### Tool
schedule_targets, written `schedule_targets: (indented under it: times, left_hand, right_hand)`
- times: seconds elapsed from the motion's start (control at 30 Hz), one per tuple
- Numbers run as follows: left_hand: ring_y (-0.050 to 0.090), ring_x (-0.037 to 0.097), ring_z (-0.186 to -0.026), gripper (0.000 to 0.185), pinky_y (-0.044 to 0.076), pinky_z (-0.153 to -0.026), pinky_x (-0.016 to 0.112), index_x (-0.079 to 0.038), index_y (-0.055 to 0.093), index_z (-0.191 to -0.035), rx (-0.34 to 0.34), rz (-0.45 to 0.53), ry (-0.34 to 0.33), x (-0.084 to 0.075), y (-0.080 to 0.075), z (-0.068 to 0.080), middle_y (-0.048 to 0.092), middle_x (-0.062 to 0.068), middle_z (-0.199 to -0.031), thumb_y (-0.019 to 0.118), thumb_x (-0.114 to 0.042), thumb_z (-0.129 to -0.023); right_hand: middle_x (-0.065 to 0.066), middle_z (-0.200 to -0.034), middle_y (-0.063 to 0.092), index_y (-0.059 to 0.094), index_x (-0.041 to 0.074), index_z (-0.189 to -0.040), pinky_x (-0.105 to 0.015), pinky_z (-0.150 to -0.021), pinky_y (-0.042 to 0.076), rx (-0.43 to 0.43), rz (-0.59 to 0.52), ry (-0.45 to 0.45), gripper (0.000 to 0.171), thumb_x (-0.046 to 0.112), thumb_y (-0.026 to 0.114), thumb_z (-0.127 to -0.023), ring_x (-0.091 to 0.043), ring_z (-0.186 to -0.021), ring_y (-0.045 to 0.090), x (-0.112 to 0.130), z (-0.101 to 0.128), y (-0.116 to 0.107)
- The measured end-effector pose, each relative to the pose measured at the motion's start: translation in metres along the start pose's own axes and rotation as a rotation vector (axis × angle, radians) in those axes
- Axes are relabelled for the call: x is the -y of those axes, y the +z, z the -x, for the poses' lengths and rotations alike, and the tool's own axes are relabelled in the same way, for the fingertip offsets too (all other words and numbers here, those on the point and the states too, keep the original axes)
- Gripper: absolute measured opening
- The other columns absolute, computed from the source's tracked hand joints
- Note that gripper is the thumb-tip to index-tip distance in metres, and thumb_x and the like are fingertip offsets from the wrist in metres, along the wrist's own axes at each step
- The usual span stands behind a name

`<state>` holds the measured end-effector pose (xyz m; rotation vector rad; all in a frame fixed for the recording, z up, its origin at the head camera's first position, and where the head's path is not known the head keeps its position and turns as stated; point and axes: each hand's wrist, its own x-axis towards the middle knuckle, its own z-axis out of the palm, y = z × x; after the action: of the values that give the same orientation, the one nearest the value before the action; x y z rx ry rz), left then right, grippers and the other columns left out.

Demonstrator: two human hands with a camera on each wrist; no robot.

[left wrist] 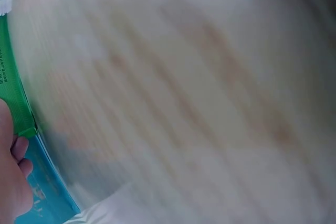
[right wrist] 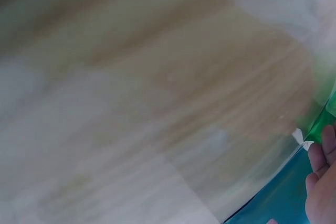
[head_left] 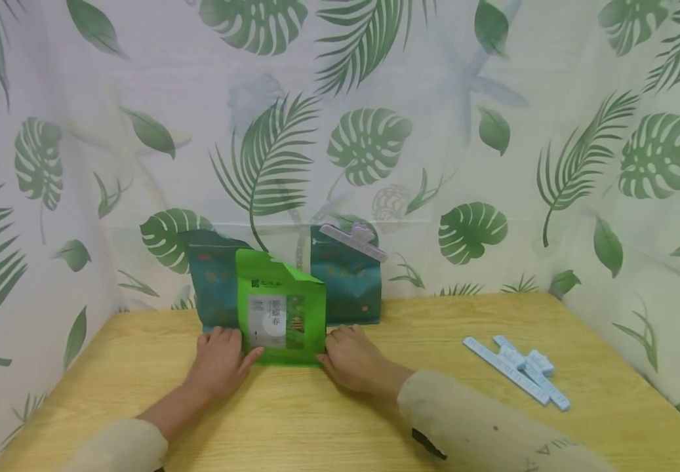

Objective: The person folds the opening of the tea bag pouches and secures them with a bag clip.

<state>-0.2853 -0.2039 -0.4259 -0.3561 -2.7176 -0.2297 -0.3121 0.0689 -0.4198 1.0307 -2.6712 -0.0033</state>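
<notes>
A bright green tea bag with a pale label stands upright on the table, its top edge slanted. My left hand holds its lower left side, thumb on the front. At the lower right side, my right hand grips it likewise. Behind it stand two teal bags; the left teal bag is partly covered by the green one. A lilac bag clip sits aslant across the top of the right teal bag. Both wrist views catch only fingers beside green and teal bag edges.
Two pale blue bag clips lie crossed on the right of the wooden table: a front clip and a rear clip. A leaf-patterned cloth encloses the back and sides, close behind the teal bags.
</notes>
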Motion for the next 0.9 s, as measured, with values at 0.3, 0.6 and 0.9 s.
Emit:
schedule_targets:
  times: [0.3, 0.6, 0.9]
  left_hand:
    - [0.049, 0.029, -0.091, 0.043, 0.032, -0.083, 0.046, -0.001, 0.060, -0.094, 0.032, 0.018, 0.003, -0.014, 0.000, -0.004, 0.057, 0.009, -0.086, 0.058, -0.044, -0.099]
    - [0.048, 0.026, -0.089, 0.044, 0.032, -0.081, 0.043, -0.003, 0.061, -0.096, 0.037, 0.000, 0.026, -0.026, 0.006, -0.008, 0.059, 0.008, -0.088, 0.056, -0.046, -0.100]
    - [0.050, 0.027, -0.092, 0.045, 0.036, -0.086, 0.048, -0.001, 0.062, -0.100, 0.045, 0.005, 0.056, -0.040, 0.008, -0.012, 0.063, 0.010, -0.094, 0.056, -0.045, -0.100]
  right_hand:
    - [-0.009, -0.100, 0.069, 0.064, 0.006, -0.095, -0.035, -0.080, 0.039, -0.032, -0.013, -0.016, 0.029, 0.031, 0.053, -0.103, -0.024, -0.099, 0.060, -0.011, 0.012, -0.003]
    - [-0.011, -0.098, 0.070, 0.064, 0.006, -0.092, -0.043, -0.092, 0.043, -0.062, -0.047, -0.010, 0.026, 0.029, 0.055, -0.102, -0.027, -0.103, 0.062, -0.023, 0.022, -0.002]
    - [-0.010, -0.095, 0.068, 0.062, 0.007, -0.088, -0.042, -0.088, 0.043, -0.074, -0.028, -0.009, 0.026, 0.029, 0.055, -0.102, -0.028, -0.101, 0.062, -0.037, 0.033, 0.000]
